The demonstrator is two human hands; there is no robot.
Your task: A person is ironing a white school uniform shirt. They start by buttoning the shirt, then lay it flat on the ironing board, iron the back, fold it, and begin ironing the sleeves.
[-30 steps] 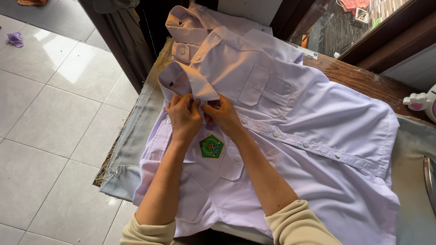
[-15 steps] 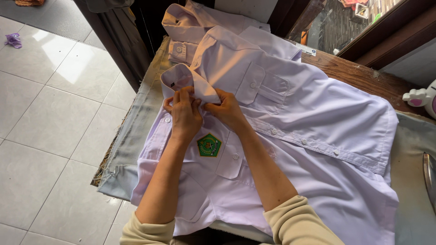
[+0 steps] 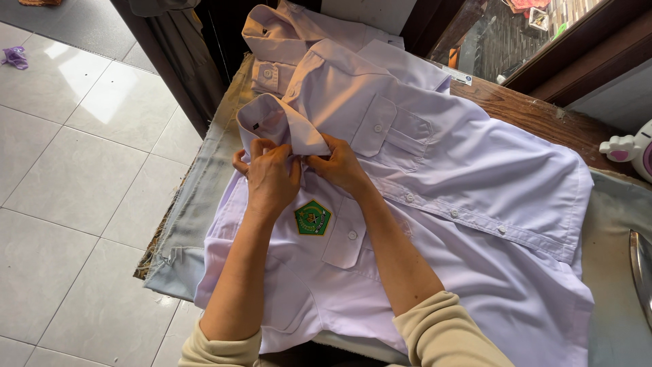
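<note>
Head view: over the last second the two hands have shifted only slightly, staying pressed together at the neck of the pale lilac shirt (image 3: 435, 197). The collar (image 3: 282, 126) has stayed folded over above them, and the shirt lies much as it did a second ago. The small change suggests fine work at the top button rather than any move of the cloth.

The left hand (image 3: 272, 180) lies back-up, wrist bent, its fingers (image 3: 261, 146) curled in and pinching the shirt's front edge just under the collar. The right hand (image 3: 339, 166) meets it from the right, fingers closed on the opposite edge of the same opening, thumb tucked toward the left hand. Both forearms reach from the near edge, in cream sleeves (image 3: 448, 333).

The shirt is spread flat on the desk (image 3: 536, 112) over a grey-blue cloth (image 3: 197, 204), collar at the far left, hem toward the right. A green pentagon badge (image 3: 312, 217) sits on the near chest pocket, just beside the left wrist. A second, similar shirt (image 3: 285, 34) lies beyond the collar.
</note>
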